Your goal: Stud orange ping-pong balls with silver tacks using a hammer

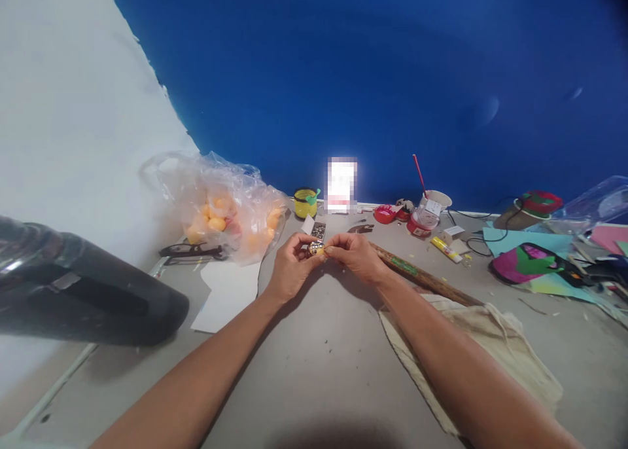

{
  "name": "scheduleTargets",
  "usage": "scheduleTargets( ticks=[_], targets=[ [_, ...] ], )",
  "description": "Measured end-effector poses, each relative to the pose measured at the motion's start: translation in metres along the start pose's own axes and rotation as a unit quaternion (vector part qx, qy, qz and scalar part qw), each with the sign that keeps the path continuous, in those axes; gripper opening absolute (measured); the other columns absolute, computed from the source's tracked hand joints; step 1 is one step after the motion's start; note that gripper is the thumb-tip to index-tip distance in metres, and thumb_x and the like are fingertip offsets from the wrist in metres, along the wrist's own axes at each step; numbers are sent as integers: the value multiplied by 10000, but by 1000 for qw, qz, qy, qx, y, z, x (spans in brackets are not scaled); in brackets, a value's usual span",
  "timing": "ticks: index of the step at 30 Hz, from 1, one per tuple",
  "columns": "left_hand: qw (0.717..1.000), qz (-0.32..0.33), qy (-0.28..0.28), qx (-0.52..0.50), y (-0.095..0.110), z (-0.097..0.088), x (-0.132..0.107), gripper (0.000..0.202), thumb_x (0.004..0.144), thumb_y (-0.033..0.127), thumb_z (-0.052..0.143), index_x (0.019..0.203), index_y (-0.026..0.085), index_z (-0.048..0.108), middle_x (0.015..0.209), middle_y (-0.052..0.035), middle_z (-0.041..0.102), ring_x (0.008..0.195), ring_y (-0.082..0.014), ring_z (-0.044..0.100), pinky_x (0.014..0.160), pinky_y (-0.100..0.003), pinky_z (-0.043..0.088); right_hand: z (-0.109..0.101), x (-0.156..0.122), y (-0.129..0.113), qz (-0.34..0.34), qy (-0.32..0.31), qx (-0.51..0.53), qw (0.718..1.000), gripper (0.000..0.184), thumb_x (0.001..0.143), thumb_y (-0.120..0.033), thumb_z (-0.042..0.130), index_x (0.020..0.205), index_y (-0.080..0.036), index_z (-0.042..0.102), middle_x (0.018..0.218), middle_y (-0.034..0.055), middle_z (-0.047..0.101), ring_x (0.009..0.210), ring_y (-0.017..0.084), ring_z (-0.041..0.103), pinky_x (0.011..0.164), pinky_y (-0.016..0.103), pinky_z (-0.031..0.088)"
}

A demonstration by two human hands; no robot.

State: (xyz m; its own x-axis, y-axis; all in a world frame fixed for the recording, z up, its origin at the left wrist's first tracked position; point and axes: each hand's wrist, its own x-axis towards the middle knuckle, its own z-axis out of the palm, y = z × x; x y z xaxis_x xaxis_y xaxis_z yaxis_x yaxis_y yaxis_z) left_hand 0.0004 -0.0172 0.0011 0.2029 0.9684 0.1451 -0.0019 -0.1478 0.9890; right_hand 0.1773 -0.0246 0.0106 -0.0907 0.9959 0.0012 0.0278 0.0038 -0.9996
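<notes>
Between the fingers of my left hand point(293, 264) is a small yellow ball point(316, 248), its visible side studded with shiny silver round heads like thumbtacks. My right hand point(356, 254) is closed in a pinch against the ball's right side; anything tiny in its fingertips is hidden. Just beyond the hands lies a small open box point(318, 230) of silver pieces, with a white flap at its left. A hammer with a wooden handle point(422, 275) rests to the right, its claw head behind my right hand.
A clear plastic bag point(235, 180) of orange-yellow balls stands at left, near eyeglasses point(191, 252) and white paper point(228, 298). A dark cylinder point(98, 292) juts in from the left. At right are paint tubs point(385, 213), a yellow tube point(445, 249) and a cloth bag point(495, 351).
</notes>
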Motion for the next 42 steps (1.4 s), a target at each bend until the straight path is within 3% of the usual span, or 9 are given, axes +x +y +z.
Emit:
scheduleTargets(
  ticks=[13, 19, 25, 34, 42],
  targets=[
    [999, 22, 35, 15, -1, 3, -1, 402, 680, 342, 879, 1001, 197, 685, 776, 18, 693, 604, -119, 592, 575, -248, 498, 5, -2, 1, -22, 33, -14, 999, 160, 704, -347, 696, 706, -186, 703, 563, -31, 565, 509, 96, 428, 489, 236, 327],
    [997, 44, 59, -33, -3, 7, -3, 387, 687, 324, 874, 993, 185, 683, 937, -35, 735, 730, -145, 656, 646, -262, 532, 14, -6, -4, -48, 65, -22, 996, 159, 722, -357, 669, 700, -199, 676, 566, -31, 560, 529, 108, 451, 507, 241, 355],
    [993, 59, 77, -73, -4, 12, -5, 410, 661, 286, 886, 994, 178, 674, 972, -45, 733, 769, -145, 659, 712, -285, 554, 20, -9, -8, -65, 85, -27, 994, 177, 726, -385, 660, 706, -210, 644, 599, -28, 569, 545, 114, 484, 512, 244, 393],
    [984, 121, 116, -57, -2, 18, -6, 364, 711, 333, 882, 954, 188, 653, 1061, -60, 732, 852, -158, 686, 793, -318, 568, 34, -12, -10, 3, 96, 89, 991, 219, 679, -409, 712, 724, -204, 648, 663, -11, 565, 627, 131, 505, 475, 222, 440],
    [979, 161, 127, -16, -7, 15, -4, 353, 754, 358, 874, 1005, 194, 687, 1170, -87, 725, 918, -182, 708, 838, -339, 588, 37, -14, -10, 68, 66, 234, 968, 404, 579, -494, 872, 749, -204, 647, 732, -10, 530, 670, 109, 469, 476, 178, 448]
  ],
)
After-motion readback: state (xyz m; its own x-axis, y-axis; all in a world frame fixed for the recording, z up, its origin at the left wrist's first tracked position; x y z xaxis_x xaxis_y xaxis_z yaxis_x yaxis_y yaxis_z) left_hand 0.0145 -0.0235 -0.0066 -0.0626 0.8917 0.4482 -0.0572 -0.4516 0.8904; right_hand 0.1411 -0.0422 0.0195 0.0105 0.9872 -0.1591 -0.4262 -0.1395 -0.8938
